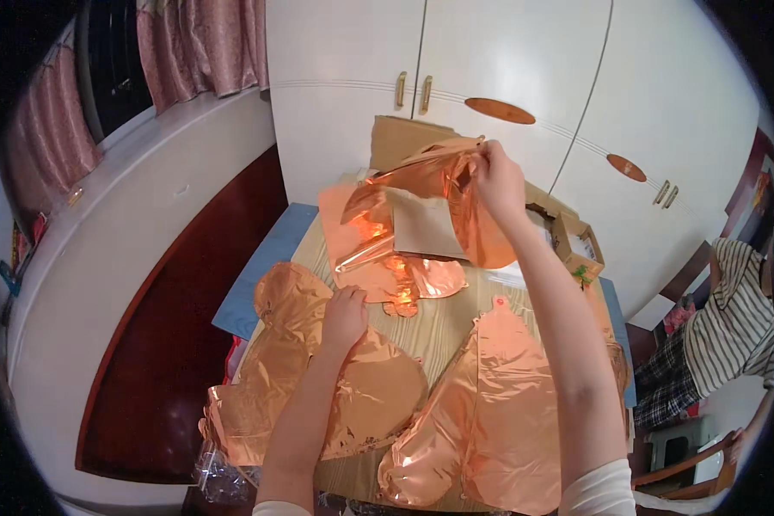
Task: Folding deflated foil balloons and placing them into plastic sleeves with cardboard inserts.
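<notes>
Wooden table, right hand grip pinching lifted copper foil balloon, left hand flat on foil stack.

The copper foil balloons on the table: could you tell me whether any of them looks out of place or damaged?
One stands out: the flat copper foil balloon under the left hand sticks out past the near edge of the wood-grain table, crinkled there. The right hand lifts another copper foil balloon, folded over. No tears show.
</notes>
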`<state>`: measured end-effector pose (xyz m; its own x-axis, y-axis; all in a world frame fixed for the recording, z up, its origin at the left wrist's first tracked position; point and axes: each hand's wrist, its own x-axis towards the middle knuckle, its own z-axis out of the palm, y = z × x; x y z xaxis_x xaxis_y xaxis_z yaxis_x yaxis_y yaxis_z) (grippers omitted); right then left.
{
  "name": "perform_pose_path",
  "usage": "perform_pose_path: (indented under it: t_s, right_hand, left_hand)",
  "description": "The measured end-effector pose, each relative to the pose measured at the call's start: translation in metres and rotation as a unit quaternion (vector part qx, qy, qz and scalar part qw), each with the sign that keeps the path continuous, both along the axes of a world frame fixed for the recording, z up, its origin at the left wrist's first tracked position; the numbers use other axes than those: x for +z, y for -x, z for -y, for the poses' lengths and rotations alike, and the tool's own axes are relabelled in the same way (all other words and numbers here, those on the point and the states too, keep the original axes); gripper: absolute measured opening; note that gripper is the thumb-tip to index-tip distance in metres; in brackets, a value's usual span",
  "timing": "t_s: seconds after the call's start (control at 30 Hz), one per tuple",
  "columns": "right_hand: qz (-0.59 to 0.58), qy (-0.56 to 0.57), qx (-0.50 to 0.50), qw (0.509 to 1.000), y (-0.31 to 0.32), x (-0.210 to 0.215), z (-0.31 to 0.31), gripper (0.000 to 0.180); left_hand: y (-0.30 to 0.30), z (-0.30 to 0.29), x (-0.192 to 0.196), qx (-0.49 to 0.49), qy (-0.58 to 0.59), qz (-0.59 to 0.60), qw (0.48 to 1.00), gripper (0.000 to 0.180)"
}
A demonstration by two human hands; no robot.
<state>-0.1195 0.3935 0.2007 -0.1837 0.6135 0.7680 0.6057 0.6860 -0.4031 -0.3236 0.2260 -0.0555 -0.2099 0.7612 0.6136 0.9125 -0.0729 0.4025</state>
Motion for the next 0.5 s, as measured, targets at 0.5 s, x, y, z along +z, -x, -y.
perform_pose_path:
  t_s: [0.5]
  right_hand:
    - [0.206,-0.139,0.017,0.968,-0.172,0.077,0.087,0.012]
  left_hand:
    - [0.021,-0.011,0.0,0.0,0.074,-0.064,0.995,0.017]
